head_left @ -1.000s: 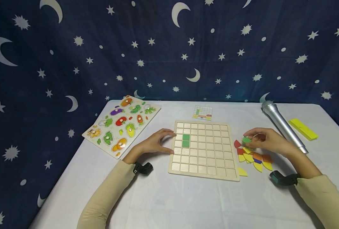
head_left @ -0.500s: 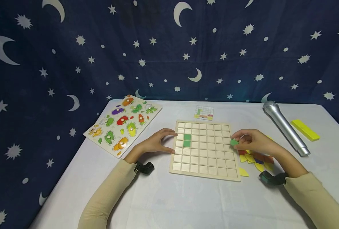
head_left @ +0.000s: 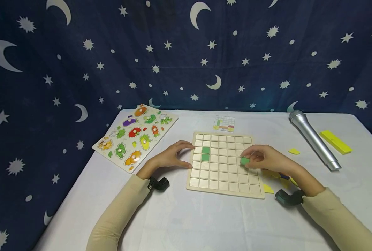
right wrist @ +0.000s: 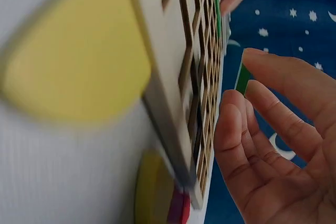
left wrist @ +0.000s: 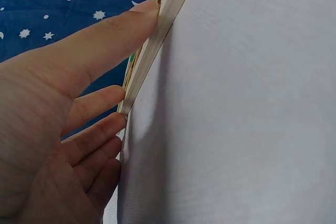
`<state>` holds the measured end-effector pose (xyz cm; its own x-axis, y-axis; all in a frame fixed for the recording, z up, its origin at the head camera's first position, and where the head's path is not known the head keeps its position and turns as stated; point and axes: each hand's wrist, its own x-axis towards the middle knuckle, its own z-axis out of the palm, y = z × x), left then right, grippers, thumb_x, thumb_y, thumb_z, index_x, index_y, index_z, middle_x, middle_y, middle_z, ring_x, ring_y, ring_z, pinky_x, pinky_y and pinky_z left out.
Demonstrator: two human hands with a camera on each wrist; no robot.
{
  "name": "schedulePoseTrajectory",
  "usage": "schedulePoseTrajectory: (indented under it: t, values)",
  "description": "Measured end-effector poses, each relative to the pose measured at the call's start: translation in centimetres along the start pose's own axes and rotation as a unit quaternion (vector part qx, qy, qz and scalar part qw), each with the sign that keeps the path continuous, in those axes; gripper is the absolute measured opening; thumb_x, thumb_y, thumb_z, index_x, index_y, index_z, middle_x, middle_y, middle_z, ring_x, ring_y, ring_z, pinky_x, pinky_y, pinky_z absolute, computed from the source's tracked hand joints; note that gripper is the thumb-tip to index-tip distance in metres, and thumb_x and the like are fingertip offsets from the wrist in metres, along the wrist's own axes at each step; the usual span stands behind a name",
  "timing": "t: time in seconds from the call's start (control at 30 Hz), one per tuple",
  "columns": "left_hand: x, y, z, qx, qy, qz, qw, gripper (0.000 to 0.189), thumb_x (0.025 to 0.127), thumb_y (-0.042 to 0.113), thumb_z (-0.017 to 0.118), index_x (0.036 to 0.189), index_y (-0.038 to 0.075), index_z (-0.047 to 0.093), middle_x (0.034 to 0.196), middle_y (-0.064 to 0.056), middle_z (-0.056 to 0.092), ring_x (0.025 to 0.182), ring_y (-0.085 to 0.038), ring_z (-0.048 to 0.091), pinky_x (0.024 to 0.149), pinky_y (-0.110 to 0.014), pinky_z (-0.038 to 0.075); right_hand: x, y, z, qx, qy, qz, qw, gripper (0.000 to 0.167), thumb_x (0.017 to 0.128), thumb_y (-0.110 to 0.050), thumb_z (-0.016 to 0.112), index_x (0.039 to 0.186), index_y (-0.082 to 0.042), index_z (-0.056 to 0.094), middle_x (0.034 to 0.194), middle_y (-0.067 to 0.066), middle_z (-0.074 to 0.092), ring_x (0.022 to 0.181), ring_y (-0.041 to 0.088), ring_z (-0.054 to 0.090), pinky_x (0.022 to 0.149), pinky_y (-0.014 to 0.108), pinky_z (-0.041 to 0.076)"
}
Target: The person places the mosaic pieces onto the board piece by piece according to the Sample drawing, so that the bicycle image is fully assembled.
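Note:
A square wooden grid board (head_left: 227, 177) lies on the white table, with two green square tiles (head_left: 205, 157) set one above the other in its left part. My left hand (head_left: 170, 157) touches the board's left edge with thumb and fingertips, the fingers fairly straight in the left wrist view. Over the board's right columns, my right hand (head_left: 264, 158) pinches another green tile (head_left: 244, 161) between thumb and fingers. That tile (right wrist: 242, 80) shows edge-on, raised off the board, in the right wrist view. Yellow pieces (head_left: 268, 188) lie beside the board's right edge, partly hidden under my right arm.
Behind the board lies a small printed pattern card (head_left: 224, 123). A vegetable peg puzzle (head_left: 135, 137) is at the left. On the right are a silver microphone (head_left: 314, 139), a yellow block (head_left: 335, 142) and a lone yellow piece (head_left: 294, 151). A starry dark blue cloth (head_left: 173, 69) hangs behind.
My right hand has moved left with the green tile, from the loose pieces to over the board's right columns. My left hand stays at the board's left edge.

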<state>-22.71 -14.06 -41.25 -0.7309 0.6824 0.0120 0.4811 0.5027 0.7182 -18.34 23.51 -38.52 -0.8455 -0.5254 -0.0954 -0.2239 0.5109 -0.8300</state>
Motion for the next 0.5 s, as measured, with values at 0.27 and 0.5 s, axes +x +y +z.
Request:
schedulePoseTrajectory:
  t: [0.27, 0.5]
  values:
    - [0.0, 0.0, 0.0, 0.003, -0.001, 0.004, 1.0000, 0.071, 0.077, 0.016, 0.084, 0.139, 0.002, 0.051, 0.143, -0.018, 0.044, 0.138, -0.032, 0.036, 0.116, -0.046, 0.027, 0.9, -1.0, 1.6, 0.000, -0.021, -0.016, 0.9996, 0.039, 0.083, -0.015, 0.078, 0.116, 0.001, 0.065, 0.092, 0.006, 0.066, 0.076, 0.013, 0.059, 0.072, 0.023, 0.049]
    - [0.0, -0.1, 0.0, 0.004, 0.000, 0.001, 1.0000, 0.071, 0.078, 0.016, 0.084, 0.139, 0.002, 0.051, 0.144, -0.018, 0.043, 0.139, -0.033, 0.035, 0.116, -0.047, 0.026, 2.0, -1.6, 2.7, 0.007, -0.049, -0.039, 0.9980, 0.036, 0.083, -0.012, 0.077, 0.114, 0.000, 0.066, 0.092, 0.005, 0.068, 0.076, 0.013, 0.060, 0.072, 0.023, 0.051]
